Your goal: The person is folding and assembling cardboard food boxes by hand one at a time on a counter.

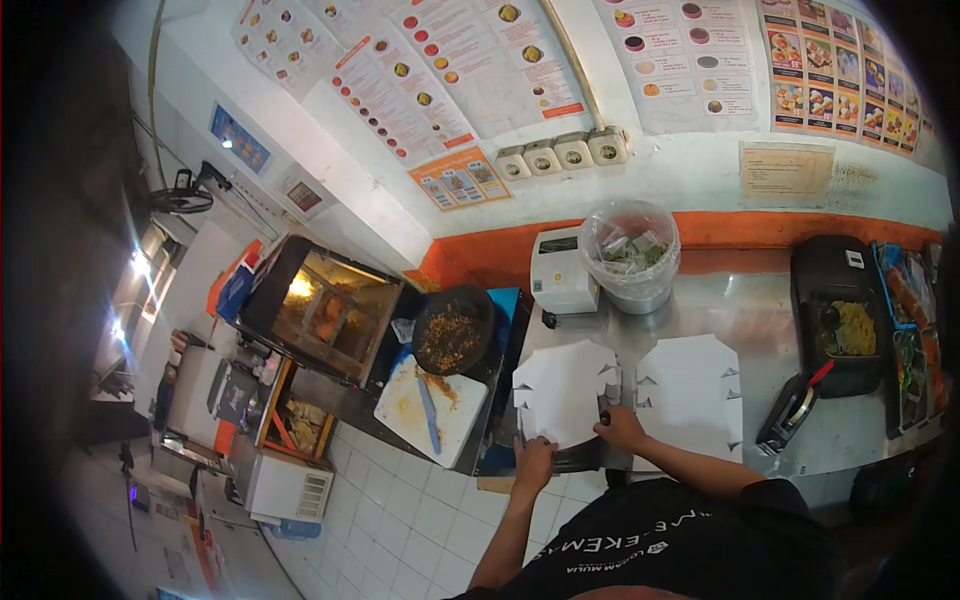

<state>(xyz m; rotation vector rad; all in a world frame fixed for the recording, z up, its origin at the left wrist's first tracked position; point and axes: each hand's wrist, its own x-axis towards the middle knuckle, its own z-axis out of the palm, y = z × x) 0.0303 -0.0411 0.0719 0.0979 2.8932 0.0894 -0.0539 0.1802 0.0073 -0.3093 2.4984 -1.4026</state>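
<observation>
A flat white cardboard box blank (565, 392) with cut corner flaps lies on the steel counter in front of me. At its lower left edge, my left hand (537, 460) pinches the cardboard with bent fingers. My right hand (622, 430) is closed at the lower right corner of the same blank, by a flap. Something small and dark shows at its fingertips, too small to name. A second white cardboard blank (688, 390) lies flat just to the right, partly behind my right forearm.
Behind the blanks stand a white label printer (563, 272) and a bag-lined bucket (632, 275) of small packets. Rightward are a black tape dispenser (790, 412) and a black container (838, 310). On the left are a knife (428, 408) on a cutting board (395, 400), a dark pan (455, 330) and a lit display case (330, 310).
</observation>
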